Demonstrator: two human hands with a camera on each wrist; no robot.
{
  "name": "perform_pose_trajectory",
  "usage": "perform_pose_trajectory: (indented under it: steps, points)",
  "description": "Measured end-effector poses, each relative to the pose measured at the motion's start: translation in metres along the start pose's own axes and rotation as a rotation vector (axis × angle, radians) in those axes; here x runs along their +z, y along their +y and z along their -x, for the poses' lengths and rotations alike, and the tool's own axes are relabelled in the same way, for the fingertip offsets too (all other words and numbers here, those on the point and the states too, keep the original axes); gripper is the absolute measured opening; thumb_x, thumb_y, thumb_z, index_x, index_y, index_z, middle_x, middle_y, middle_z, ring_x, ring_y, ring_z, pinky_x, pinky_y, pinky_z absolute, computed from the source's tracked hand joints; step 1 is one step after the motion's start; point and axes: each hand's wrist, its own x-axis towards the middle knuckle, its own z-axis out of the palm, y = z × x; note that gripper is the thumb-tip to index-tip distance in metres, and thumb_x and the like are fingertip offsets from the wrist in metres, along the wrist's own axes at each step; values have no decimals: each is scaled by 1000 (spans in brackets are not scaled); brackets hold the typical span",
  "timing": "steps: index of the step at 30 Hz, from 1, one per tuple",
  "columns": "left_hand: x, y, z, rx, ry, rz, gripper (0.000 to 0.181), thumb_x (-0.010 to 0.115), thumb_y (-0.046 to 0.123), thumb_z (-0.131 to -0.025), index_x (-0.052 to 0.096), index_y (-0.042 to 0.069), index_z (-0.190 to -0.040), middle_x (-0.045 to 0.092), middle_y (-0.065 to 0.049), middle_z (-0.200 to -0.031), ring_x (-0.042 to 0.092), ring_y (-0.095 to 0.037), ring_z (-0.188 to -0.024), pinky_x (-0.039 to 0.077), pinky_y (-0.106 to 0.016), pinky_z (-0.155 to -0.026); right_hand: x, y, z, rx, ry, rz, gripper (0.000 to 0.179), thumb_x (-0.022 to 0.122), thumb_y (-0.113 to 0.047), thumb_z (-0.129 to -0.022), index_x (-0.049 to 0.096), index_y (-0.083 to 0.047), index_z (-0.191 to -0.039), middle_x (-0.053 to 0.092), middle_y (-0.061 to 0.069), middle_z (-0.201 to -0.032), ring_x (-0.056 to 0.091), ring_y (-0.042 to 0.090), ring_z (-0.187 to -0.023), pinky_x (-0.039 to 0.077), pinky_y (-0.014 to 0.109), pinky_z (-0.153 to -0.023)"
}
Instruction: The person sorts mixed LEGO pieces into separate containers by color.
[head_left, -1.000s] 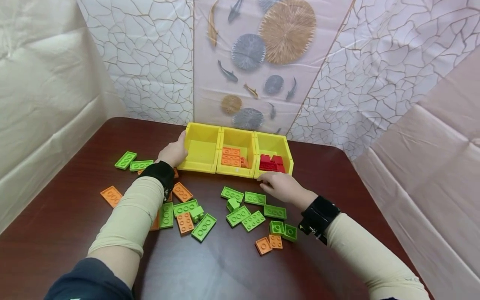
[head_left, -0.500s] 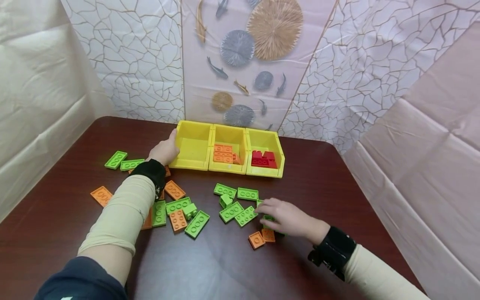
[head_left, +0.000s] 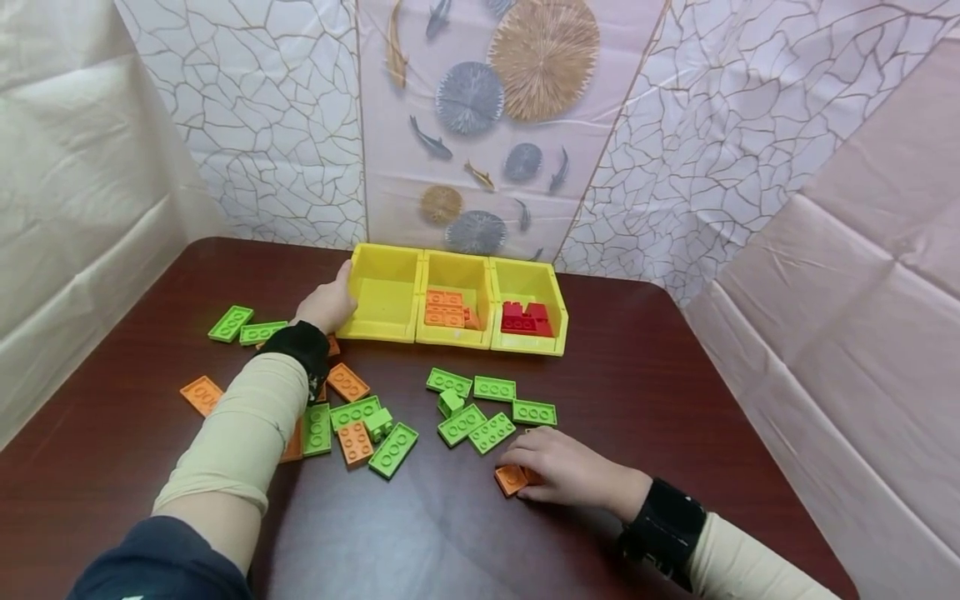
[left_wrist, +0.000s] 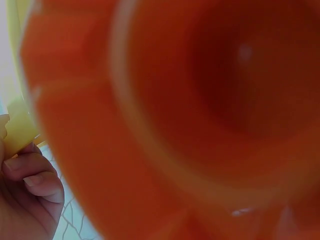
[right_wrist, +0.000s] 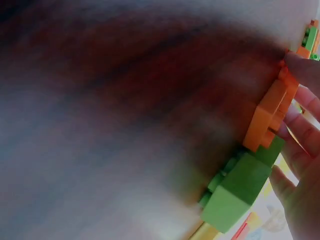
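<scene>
At the left end of the joined yellow bins, my left hand grips the side wall, its fingers curled at the yellow edge in the left wrist view. My right hand is low over the table at the right, thumb and fingertips around a small square orange brick. A second orange brick and a green brick lie beside its fingers in the right wrist view; in the head view the hand mostly hides them. An orange brick, blurred and very close, fills much of the left wrist view.
Several green bricks lie loose in front of the bins. More green and orange bricks are spread near the left forearm. The middle bin holds orange bricks, the right bin red bricks. Patterned cloth hangs behind the table.
My right hand has moved from the right bin's front edge down toward me to the small orange bricks and closed in on one. My left hand stays at the bin while the head view shifted slightly.
</scene>
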Motion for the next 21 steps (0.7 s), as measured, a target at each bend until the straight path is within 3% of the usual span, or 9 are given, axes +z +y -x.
perform_pose_trajectory:
  steps: [5, 10, 15, 21]
  points:
    - [1, -3, -3, -1, 1, 12, 75, 41, 14, -95, -11, 21, -149, 55, -21, -97, 53, -32, -77, 40, -43, -73, -18, 5, -12, 15, 60, -50, 36, 69, -30, -84, 63, -14, -115, 61, -5, -106, 55, 12, -100, 44, 33, -88]
    - [-1, -5, -5, -8, 11, 14, 75, 42, 14, -95, -9, 22, -150, 55, -21, -98, 53, -32, -79, 41, -43, -73, -45, 23, -40, 154, 148, -82, 38, 69, -27, -84, 62, -11, -118, 62, -1, -108, 57, 14, -99, 47, 34, -85]
    - [2, -7, -7, -20, 5, 12, 75, 43, 15, -96, -9, 23, -150, 55, -20, -100, 54, -31, -80, 41, -42, -74, -54, 49, -77, 324, 176, -108, 42, 68, -27, -86, 59, -8, -122, 61, 4, -111, 57, 18, -100, 47, 36, -84]
    - [4, -8, -8, -13, 28, 13, 75, 43, 13, -95, -6, 22, -150, 57, -19, -100, 54, -30, -79, 41, -42, -74, -62, 71, -139, 428, 192, -118, 44, 67, -27, -87, 57, -5, -124, 62, 9, -110, 58, 20, -94, 47, 35, -81]
